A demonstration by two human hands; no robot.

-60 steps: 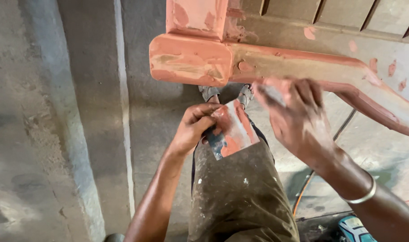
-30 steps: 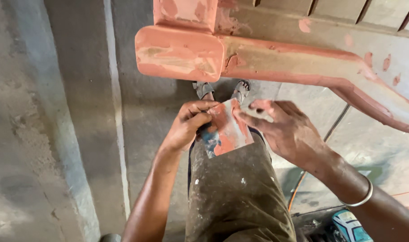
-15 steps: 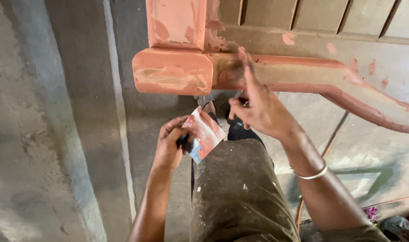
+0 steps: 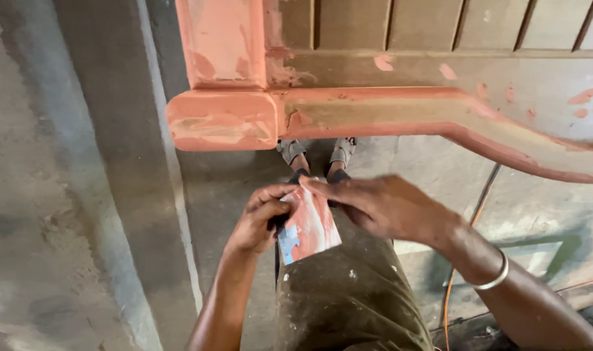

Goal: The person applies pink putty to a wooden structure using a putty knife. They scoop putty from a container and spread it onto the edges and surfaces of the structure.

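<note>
We pinch the putty-smeared card point(image 4: 308, 227) at its upper left edge with our left hand point(image 4: 257, 221); our right hand point(image 4: 381, 205) lies across its top, fingers touching it.

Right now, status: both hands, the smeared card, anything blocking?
Left hand grips flat putty-smeared card by its edge. Right hand touches card's top. Pink-filled wooden rail above, apart from both.
</note>
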